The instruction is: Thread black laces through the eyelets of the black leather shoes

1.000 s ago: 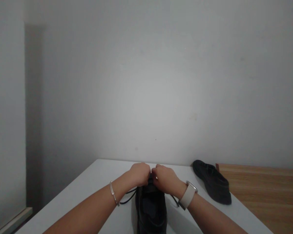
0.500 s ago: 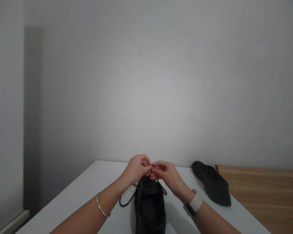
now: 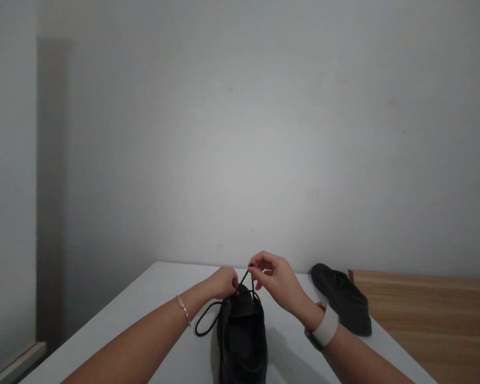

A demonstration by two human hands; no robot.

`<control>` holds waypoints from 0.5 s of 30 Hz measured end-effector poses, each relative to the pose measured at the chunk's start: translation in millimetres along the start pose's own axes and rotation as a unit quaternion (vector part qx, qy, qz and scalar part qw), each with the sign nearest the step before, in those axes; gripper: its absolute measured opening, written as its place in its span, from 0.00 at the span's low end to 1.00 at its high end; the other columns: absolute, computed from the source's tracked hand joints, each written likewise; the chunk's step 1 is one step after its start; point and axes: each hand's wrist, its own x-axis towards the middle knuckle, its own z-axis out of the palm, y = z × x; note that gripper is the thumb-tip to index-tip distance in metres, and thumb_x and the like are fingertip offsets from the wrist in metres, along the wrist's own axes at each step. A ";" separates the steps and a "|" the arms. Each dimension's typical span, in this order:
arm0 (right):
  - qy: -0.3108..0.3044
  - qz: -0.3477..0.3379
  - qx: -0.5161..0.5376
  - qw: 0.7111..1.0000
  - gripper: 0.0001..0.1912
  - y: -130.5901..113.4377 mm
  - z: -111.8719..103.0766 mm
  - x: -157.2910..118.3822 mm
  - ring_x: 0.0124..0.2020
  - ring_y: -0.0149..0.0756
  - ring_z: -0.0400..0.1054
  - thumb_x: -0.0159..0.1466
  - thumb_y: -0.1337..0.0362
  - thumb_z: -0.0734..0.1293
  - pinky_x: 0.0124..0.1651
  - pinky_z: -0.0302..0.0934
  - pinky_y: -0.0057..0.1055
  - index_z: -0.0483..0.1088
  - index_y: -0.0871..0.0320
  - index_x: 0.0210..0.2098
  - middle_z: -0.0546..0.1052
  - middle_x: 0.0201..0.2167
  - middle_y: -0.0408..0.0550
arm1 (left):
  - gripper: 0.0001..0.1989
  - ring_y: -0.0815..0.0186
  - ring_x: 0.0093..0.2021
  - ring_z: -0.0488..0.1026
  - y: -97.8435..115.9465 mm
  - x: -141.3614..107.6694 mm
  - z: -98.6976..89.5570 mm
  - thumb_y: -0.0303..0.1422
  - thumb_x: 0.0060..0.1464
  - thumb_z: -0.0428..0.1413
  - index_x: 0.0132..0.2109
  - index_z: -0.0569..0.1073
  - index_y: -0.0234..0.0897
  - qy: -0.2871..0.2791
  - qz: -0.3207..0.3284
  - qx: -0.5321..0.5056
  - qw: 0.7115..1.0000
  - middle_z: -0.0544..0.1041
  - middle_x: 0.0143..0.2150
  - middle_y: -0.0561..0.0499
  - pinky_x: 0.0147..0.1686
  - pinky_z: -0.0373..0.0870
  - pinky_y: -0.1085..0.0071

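A black shoe stands on the white table with its opening toward me. My right hand pinches a black lace and holds it raised above the front of the shoe. Low at the shoe's left front, my left hand has its fingers curled by the laces; its fingertips are partly hidden, so what they grip cannot be made out. A loop of lace lies on the table left of the shoe.
Another black shoe lies at the right side of the white table. Beyond it is a wood-grain surface. A grey wall rises behind the table.
My hands have parted. The left hand moved down and left to the shoe, while the right hand rose slightly, drawing the lace up into view.
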 end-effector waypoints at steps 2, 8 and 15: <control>0.016 -0.026 -0.004 1.000 0.08 -16.6 -6.8 0.5 0.25 0.30 0.67 0.56 0.60 0.68 0.24 0.67 0.27 0.70 0.60 0.31 0.72 0.25 0.44 | 0.08 0.67 0.23 0.67 -0.5 4.5 -2.9 0.23 0.32 0.58 0.16 0.66 0.36 -0.008 0.002 -0.001 1.000 0.63 0.12 0.59 0.28 0.63 0.72; 0.131 -0.138 0.000 0.982 0.10 -82.6 -42.6 6.6 0.23 0.29 0.68 0.57 0.60 0.70 0.24 0.67 0.27 0.70 0.60 0.32 0.72 0.24 0.42 | 0.05 0.68 0.24 0.71 4.0 13.3 -25.4 0.30 0.48 0.50 0.34 0.68 0.35 -0.026 0.004 -0.107 0.994 0.70 0.21 0.56 0.29 0.69 0.70; 0.154 -0.190 -0.035 0.969 0.09 -113.8 -48.7 10.7 0.23 0.28 0.69 0.57 0.61 0.70 0.23 0.67 0.26 0.70 0.61 0.32 0.72 0.24 0.41 | 0.17 0.66 0.26 0.71 10.8 5.2 -19.9 0.45 0.47 0.57 0.33 0.71 0.32 -0.114 0.020 -0.172 0.978 0.75 0.27 0.49 0.32 0.70 0.66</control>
